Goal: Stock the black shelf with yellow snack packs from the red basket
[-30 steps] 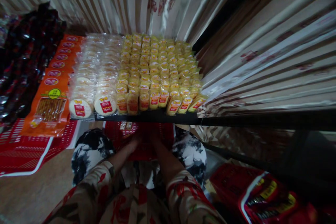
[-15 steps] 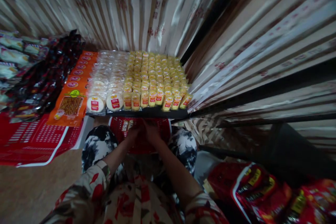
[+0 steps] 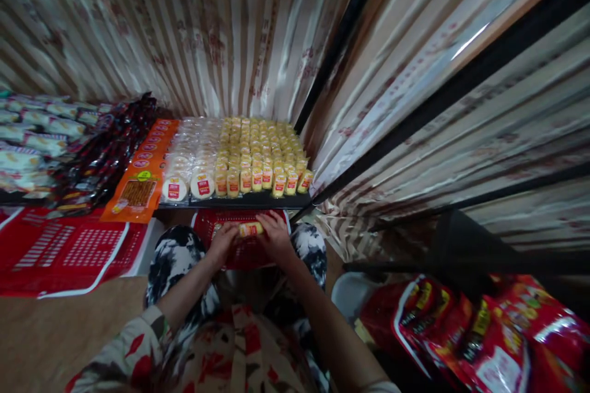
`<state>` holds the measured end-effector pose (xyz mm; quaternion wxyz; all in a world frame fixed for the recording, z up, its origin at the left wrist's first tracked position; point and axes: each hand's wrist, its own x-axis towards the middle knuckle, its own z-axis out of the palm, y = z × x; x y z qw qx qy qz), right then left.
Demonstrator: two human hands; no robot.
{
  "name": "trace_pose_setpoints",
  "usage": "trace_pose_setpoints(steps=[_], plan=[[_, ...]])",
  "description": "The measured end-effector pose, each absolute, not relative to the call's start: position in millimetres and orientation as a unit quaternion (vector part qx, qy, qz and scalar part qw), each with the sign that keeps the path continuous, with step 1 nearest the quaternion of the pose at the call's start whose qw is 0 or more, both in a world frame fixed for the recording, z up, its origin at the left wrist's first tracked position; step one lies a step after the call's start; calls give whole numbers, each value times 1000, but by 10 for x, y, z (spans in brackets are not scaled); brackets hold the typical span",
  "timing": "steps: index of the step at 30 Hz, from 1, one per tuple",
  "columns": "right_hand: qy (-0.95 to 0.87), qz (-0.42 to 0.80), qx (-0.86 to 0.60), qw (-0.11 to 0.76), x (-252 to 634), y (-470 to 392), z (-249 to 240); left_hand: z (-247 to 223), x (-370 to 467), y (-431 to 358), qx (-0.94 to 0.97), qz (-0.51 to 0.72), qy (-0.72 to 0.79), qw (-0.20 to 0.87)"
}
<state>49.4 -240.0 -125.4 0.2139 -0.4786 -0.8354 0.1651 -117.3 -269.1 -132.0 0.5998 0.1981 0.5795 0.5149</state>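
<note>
Centrally, the left hand (image 3: 223, 242) and right hand (image 3: 275, 234), fingers partly curled, grip opposite ends of a yellow snack packet (image 3: 251, 229) above the red basket (image 3: 242, 253), below the shelf edge (image 3: 239, 201).

pleated cloth with a satiny sheen fills the curtain (image 3: 230, 31) across the top of the frame. the clear wraps of the white round packets (image 3: 188, 153), left of centre, look like glossy, crinkled plastic, and the yellow packet (image 3: 251, 229) at lower centre looks plastic-wrapped too. smooth plastic forms the red basket (image 3: 87, 239) at lower left (its pale handle also looks plastic); the red bags (image 3: 502, 344) at lower right are shiny film, the trousers (image 3: 177, 252) matt cloth
</note>
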Motion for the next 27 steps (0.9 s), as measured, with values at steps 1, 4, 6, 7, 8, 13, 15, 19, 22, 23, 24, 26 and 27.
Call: trace_pose_setpoints(steps=[1,4,6,7,8,13,15,19,22,23,24,26,27], plan=[[-844,170,-466,201,495,-2408,-1197,-1253,-1192,-2674,213,508,578,603],[-858,190,-446,169,474,-2421,-1040,-1062,-1249,-2574,297,475,582,589],[-858,193,-450,156,453,-2428,-961,-960,-1271,-2477,358,447,586,574],[-855,190,-459,150,443,-2432,-930,-918,-1271,-2424,384,431,587,568],[-849,186,-473,145,433,-2435,-904,-880,-1264,-2372,404,419,587,563],[-782,157,-581,165,387,-2403,-808,-725,-1115,-2167,417,438,587,539],[-755,145,-613,184,370,-2363,-774,-683,-1031,-2116,429,461,579,518],[-731,127,-635,215,336,-2263,-745,-682,-904,-2001,471,490,590,435],[-723,136,-628,253,302,-2192,-784,-725,-866,-1873,509,488,605,369],[-719,141,-624,271,290,-2171,-808,-734,-863,-1828,522,484,608,352],[-714,148,-620,290,279,-2153,-836,-737,-864,-1784,533,480,610,338],[-711,159,-603,324,264,-2124,-895,-727,-869,-1708,547,471,615,317],[-713,164,-592,337,261,-2114,-924,-719,-872,-1677,550,468,618,312]])
